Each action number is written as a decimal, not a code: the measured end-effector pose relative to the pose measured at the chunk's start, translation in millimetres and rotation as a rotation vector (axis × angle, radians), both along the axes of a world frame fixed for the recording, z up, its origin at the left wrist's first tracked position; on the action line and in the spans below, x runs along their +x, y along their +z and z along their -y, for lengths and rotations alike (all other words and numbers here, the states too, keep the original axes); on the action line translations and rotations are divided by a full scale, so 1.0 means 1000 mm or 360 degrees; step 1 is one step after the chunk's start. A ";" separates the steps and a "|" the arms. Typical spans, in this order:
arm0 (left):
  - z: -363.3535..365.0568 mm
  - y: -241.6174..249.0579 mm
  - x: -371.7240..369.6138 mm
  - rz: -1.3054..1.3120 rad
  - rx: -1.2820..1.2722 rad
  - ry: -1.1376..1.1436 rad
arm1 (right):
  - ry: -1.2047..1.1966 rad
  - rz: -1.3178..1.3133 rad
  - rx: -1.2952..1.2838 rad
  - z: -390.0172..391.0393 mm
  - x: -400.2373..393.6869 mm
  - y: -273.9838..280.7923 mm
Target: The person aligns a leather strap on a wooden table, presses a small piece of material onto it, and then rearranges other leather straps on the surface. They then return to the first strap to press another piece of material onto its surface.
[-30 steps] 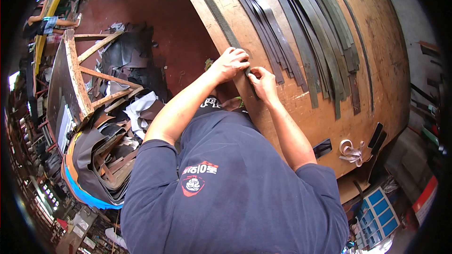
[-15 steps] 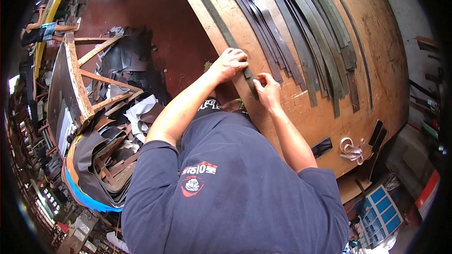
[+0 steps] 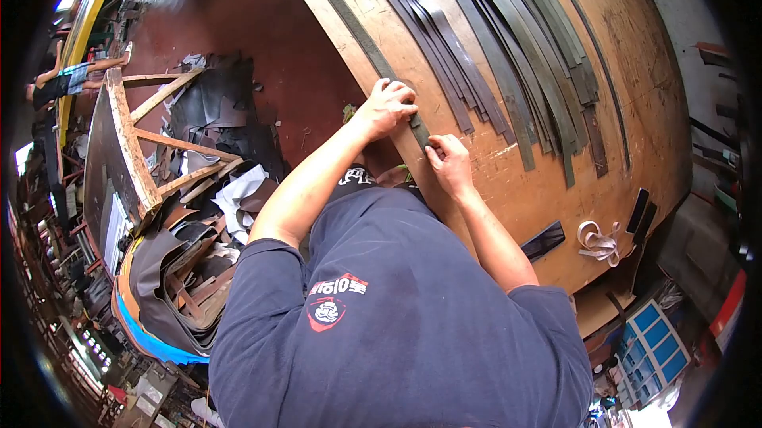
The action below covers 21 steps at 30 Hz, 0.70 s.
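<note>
A long dark leather-like strip (image 3: 349, 19) lies along the near edge of the wooden table (image 3: 508, 206). My left hand (image 3: 387, 107) is closed over this strip, its fingers curled and pressed onto it close to the lower end. Just below, my right hand (image 3: 449, 162) pinches the strip's end between thumb and fingers. Under my left fingertips there seems to be a short overlapping piece, too covered to make out. Beside my hands, several loose dark strips (image 3: 468, 39) lie side by side across the table.
On the table's right part are a coiled pale ribbon (image 3: 598, 242), a dark flat piece (image 3: 543, 242) and black bars (image 3: 639, 211). Left of me stand a wooden frame (image 3: 136, 142) and a heap of leather scraps (image 3: 186, 269). Another person (image 3: 67, 83) is far left.
My right fingers have closed onto the strip's end, having been more apart before. My left hand stays in place on the strip. The view has shifted slightly.
</note>
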State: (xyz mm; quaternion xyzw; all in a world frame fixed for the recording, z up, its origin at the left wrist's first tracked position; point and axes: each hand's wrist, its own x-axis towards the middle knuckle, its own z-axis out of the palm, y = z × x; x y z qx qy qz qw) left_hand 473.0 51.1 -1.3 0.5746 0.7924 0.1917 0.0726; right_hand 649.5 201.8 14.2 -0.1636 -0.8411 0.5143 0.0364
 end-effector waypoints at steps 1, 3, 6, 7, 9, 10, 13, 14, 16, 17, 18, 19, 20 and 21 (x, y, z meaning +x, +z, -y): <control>0.000 0.000 0.000 0.0001 0.0012 -0.0001 | -0.0002 0.0000 -0.0001 0.002 0.001 -0.001; 0.000 -0.001 0.000 0.0001 0.0026 -0.0003 | 0.0005 0.0026 0.0013 0.006 0.004 -0.005; 0.000 -0.002 -0.001 -0.0011 0.0088 -0.0016 | 0.0070 -0.0069 0.0162 0.006 0.005 -0.008; 0.000 -0.001 -0.001 -0.0013 0.0100 -0.0021 | 0.0069 -0.0071 0.0162 0.006 0.005 -0.008; 0.000 -0.002 -0.002 -0.0019 0.0112 -0.0027 | 0.0067 -0.0049 0.0180 0.007 0.004 -0.007; 0.000 -0.003 -0.002 -0.0033 0.0112 -0.0033 | 0.0066 -0.0051 0.0180 0.007 0.004 -0.008; 0.001 -0.008 -0.001 -0.0079 0.0124 -0.0037 | 0.0060 -0.0067 0.0184 0.008 0.004 -0.009; 0.001 -0.009 0.000 -0.0114 0.0136 -0.0034 | 0.0065 -0.0070 0.0201 0.007 0.004 -0.009; 0.001 -0.010 0.000 -0.0109 0.0137 -0.0041 | 0.0072 -0.0075 0.0221 0.007 0.005 -0.009; 0.001 -0.009 0.000 -0.0105 0.0137 -0.0047 | 0.0099 -0.0055 0.0228 0.007 0.006 -0.012; 0.002 -0.007 0.000 -0.0109 0.0139 -0.0045 | 0.0127 -0.0037 0.0236 0.007 0.005 -0.011; 0.001 -0.005 0.001 -0.0100 0.0100 -0.0058 | 0.0131 -0.0043 0.0238 0.008 0.005 -0.009; 0.001 -0.003 0.000 -0.0094 0.0062 -0.0072 | 0.0210 -0.0034 0.0426 0.009 0.004 -0.007; 0.001 -0.004 -0.001 -0.0105 0.0067 -0.0071 | 0.0284 -0.0026 0.0618 0.010 0.001 -0.003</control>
